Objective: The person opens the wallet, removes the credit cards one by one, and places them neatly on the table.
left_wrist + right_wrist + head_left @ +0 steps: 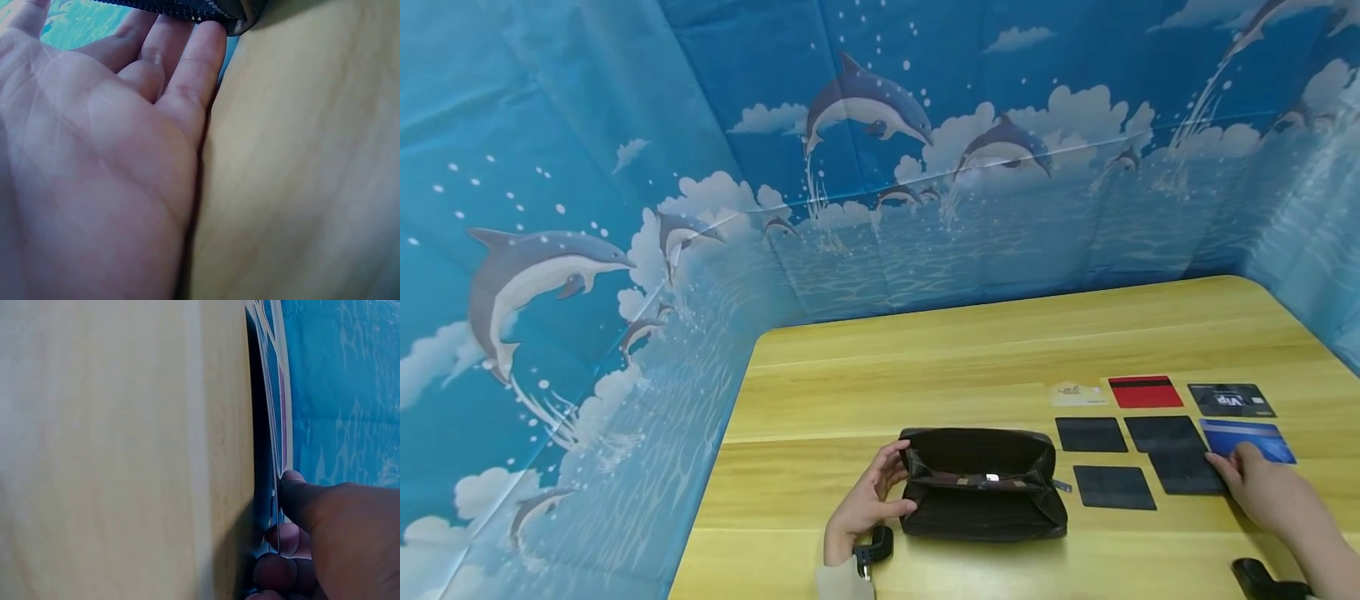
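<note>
A black zip wallet (985, 518) lies unzipped on the table, its inside facing up with something small and white in the middle. My left hand (868, 500) grips its left end, thumb in front and fingers behind. The left wrist view shows the palm of that hand (106, 137) and fingertips at the wallet's zip edge (187, 7). To the right, my right hand (1270, 492) pinches the right edge of a black card (1186, 473). In the right wrist view, the thin card edge (278, 519) runs between thumb and fingers of the right hand (350, 531).
Around the held card lie a blue card (1251, 437), a black VIP card (1231, 400), a red card (1145, 393), a pale card (1077, 394) and other black cards (1114, 487). The wooden table (805, 467) meets a blue dolphin-print curtain (865, 275) at the back and sides.
</note>
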A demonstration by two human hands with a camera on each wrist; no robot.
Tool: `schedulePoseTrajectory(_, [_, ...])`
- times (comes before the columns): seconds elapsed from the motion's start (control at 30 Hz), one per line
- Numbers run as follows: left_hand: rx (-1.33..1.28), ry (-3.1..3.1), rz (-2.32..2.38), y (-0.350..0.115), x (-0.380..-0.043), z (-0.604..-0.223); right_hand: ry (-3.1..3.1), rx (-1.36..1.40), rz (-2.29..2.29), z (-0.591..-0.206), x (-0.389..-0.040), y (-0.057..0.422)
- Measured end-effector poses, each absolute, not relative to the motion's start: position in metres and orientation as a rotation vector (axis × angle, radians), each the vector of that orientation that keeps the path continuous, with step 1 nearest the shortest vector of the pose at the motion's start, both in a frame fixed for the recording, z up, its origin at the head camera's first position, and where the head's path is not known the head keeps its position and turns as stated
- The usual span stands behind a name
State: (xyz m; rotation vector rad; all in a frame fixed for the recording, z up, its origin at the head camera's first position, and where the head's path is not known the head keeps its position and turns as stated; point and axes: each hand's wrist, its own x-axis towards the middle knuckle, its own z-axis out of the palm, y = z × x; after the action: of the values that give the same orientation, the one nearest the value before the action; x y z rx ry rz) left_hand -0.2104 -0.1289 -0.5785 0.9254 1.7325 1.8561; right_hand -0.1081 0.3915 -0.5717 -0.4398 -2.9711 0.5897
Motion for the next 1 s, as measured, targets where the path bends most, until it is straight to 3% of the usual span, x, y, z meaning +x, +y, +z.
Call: schedulePoseTrajectory(1.0, [0.929, 1.736, 1.852, -0.1288, -0.2109, -0.5794, -2.978, -0.5, 0.673, -0.5691, -0.1083, 0.3914])
